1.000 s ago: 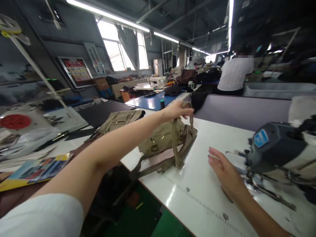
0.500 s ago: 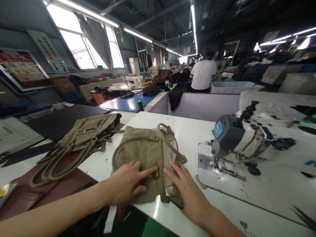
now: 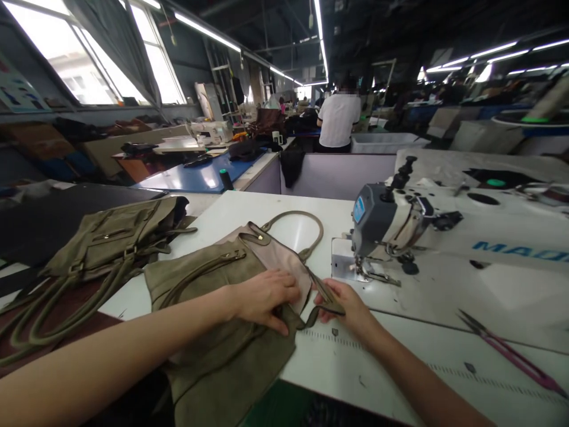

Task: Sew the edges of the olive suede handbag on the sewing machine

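An olive-green handbag (image 3: 213, 350) lies on the white sewing table, its top edge turned to the right and its pale lining (image 3: 284, 267) showing. One rounded handle (image 3: 317, 222) loops out over the table behind it; another lies across its front. My left hand (image 3: 267, 296) rests over the bag near the opening, fingers bent round the upper edge. At the opening's right end, my right hand (image 3: 342, 305) pinches the bag's side edge and pulls it outward. Part of the right fingers is hidden behind the fabric.
A sewing machine (image 3: 391, 225) stands at the right, with scissors (image 3: 511, 350) lying in front of it. A second olive bag (image 3: 115, 237) lies at the left on brown material. A thread spool (image 3: 226, 179) stands behind the table. Farther back is a person in white (image 3: 340, 118).
The bag has turned and its opening has spread, showing more lining. My right hand went from lying spread on it to gripping its edge; my left fingers curled over the rim.
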A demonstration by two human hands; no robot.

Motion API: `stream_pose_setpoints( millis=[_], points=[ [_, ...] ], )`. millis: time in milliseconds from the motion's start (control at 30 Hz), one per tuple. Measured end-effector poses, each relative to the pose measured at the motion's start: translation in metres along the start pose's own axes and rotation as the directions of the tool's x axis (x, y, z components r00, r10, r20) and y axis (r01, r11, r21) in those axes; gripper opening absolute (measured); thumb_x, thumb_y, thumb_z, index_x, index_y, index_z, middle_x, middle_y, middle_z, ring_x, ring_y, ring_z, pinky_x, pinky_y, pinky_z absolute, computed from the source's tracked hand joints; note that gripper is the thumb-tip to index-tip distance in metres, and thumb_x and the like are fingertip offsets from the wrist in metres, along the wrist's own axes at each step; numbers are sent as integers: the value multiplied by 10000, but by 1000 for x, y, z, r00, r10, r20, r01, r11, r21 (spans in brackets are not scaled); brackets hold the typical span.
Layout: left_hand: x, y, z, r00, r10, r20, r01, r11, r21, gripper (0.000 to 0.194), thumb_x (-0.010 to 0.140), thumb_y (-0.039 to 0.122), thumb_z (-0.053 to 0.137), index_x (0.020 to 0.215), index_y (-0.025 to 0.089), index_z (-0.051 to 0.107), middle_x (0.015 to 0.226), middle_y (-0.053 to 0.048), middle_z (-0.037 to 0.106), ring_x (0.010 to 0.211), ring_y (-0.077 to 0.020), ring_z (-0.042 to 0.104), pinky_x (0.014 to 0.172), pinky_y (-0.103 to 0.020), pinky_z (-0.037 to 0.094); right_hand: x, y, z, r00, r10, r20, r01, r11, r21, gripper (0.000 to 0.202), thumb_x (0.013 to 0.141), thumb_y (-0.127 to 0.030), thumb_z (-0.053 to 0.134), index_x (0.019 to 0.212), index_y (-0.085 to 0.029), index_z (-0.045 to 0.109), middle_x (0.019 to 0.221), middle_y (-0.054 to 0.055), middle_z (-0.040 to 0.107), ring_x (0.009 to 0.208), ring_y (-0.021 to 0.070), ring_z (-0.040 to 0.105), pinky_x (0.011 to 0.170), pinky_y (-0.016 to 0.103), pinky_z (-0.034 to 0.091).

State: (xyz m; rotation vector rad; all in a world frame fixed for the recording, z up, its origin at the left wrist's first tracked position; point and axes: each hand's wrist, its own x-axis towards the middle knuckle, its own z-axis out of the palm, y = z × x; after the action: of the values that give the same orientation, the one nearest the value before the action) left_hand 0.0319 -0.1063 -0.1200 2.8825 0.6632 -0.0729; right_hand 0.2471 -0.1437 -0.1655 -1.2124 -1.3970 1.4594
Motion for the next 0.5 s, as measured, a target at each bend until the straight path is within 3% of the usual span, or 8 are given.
stream_pose_setpoints(
  millis=[100, 167, 267, 333, 367, 400, 433, 500],
  points=[
    [2, 9, 7, 999, 21, -25, -23, 998, -63, 528, 658, 623, 759, 846, 168, 569, 939, -50, 578, 866, -218, 552, 729, -318, 384, -8, -1, 0, 999, 23, -38, -20, 996, 85, 528, 828, -611, 533, 1014, -128, 641, 723, 50, 648, 595, 184, 646, 510, 288, 546],
    [-3, 13, 2, 999, 26, -45, -29, 996, -80, 467, 732, 600, 713, 770, 164, 551, 881, -40, 589, 832, -201, 552, 724, -315, 368, -14, 1, 1, 998, 31, -47, -25, 992, 126, 581, 855, -590, 514, 1176, -114, 600, 782, 74, 673, 702, 215, 672, 604, 334, 575],
    [-18, 15, -34, 990, -2, -142, -22, 985, -171, 392, 918, 497, 539, 718, 161, 518, 737, -14, 568, 727, -155, 533, 711, -290, 368, -29, 7, 6, 988, -23, -155, 36, 996, 79, 607, 905, -493, 431, 1336, -70, 489, 994, 161, 689, 881, 272, 681, 815, 476, 564],
    [-29, 16, -74, 955, -120, -272, 58, 972, -227, 395, 975, 426, 453, 684, 161, 483, 671, 0, 520, 642, -125, 489, 638, -256, 366, -42, 8, 17, 941, -257, -222, 222, 960, -173, 536, 900, -340, 425, 1361, -73, 474, 1247, 203, 597, 1154, 312, 577, 1013, 553, 436],
    [-33, 17, -97, 917, -185, -353, 118, 972, -204, 401, 979, 405, 444, 659, 164, 462, 636, 9, 483, 604, -117, 458, 599, -249, 350, -48, 6, 27, 898, -409, -163, 339, 879, -336, 518, 874, -266, 444, 1357, -83, 489, 1364, 194, 514, 1292, 320, 455, 1094, 564, 338],
    [-34, 19, -119, 868, -230, -439, 192, 973, -128, 405, 971, 396, 458, 637, 168, 441, 606, 17, 442, 578, -113, 424, 574, -251, 330, -52, 3, 38, 850, -525, -29, 455, 763, -459, 520, 843, -209, 461, 1347, -87, 505, 1441, 175, 438, 1382, 318, 324, 1145, 558, 248],
    [-33, 20, -140, 824, -236, -515, 268, 963, -14, 405, 956, 398, 478, 623, 171, 429, 597, 18, 415, 565, -114, 402, 559, -260, 308, -54, 0, 50, 806, -571, 152, 558, 650, -517, 525, 813, -180, 487, 1328, -87, 527, 1474, 158, 400, 1418, 310, 245, 1174, 531, 192],
    [-22, 22, -173, 770, -228, -596, 453, 853, 260, 412, 929, 426, 499, 610, 179, 417, 601, 7, 400, 552, -129, 381, 529, -285, 246, -51, -6, 74, 734, -513, 445, 677, 504, -536, 445, 789, -176, 537, 1218, -85, 612, 1399, 148, 498, 1394, 279, 305, 1197, 436, 179]
  ],
)
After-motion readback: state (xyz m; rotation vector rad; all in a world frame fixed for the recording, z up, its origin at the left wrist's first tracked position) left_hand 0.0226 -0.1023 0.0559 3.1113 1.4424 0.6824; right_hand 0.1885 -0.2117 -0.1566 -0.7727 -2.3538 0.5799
